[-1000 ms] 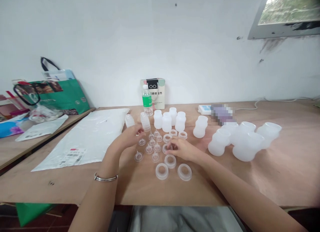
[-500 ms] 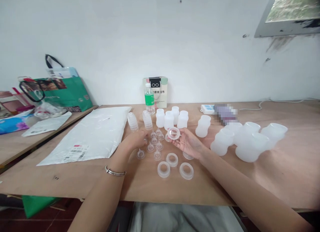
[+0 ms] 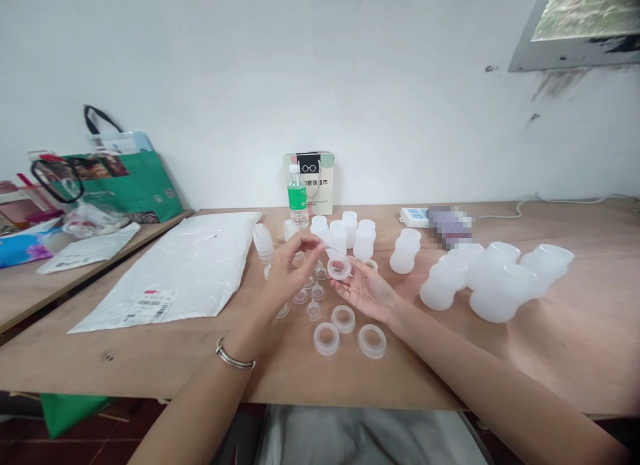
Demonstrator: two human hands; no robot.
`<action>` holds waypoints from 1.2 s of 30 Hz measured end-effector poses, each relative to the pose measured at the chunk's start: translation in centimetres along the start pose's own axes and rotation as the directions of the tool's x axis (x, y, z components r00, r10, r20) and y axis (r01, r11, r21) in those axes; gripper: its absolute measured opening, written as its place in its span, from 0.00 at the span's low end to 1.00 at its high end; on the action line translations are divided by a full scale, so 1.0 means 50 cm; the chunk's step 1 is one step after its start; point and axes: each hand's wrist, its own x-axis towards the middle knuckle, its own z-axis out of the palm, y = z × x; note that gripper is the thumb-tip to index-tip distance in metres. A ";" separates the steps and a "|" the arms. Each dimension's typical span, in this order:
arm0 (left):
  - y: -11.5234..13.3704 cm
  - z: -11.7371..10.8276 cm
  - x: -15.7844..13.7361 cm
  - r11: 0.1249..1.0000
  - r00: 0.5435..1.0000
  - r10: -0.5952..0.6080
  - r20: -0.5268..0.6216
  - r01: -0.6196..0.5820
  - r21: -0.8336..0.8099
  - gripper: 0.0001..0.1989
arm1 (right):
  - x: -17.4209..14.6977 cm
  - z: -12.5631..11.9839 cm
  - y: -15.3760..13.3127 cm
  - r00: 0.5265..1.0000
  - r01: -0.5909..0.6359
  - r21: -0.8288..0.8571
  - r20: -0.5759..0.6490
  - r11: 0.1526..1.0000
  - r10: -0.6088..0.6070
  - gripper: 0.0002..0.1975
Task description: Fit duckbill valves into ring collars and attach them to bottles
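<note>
Brown wood-like surface [image 3: 425,385]: white waisted plastic bottles [image 3: 365,240] stand close together just past the work, so an overreach could tip one. Right hand [image 3: 369,293] grip has a translucent plastic ring [image 3: 331,269] aloft by its edge; a nudge from left hand [image 3: 293,268] could drop it among the clear nipple-shaped plastic pieces [image 3: 318,291]. Left grip's pinched just beside the ring, can't tell on what.

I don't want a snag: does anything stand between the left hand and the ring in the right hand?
Nothing visible does: the left hand is close beside the ring, which the right hand holds; the nearest bottles stand behind.
</note>
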 end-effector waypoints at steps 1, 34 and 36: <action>0.000 0.005 -0.003 0.997 0.998 0.055 0.023 -0.056 0.045 0.07 | 0.001 0.000 0.002 1.000 -0.003 0.003 0.004 1.000 0.003 0.09; -0.016 0.027 -0.019 0.869 0.924 0.242 0.296 -0.342 0.357 0.09 | 0.002 -0.011 0.015 0.991 0.129 -0.010 0.042 0.992 -0.128 0.07; -0.011 0.027 -0.020 0.888 0.931 0.238 0.278 -0.325 0.327 0.09 | 0.003 -0.014 0.017 0.989 0.145 -0.036 0.025 0.989 -0.144 0.09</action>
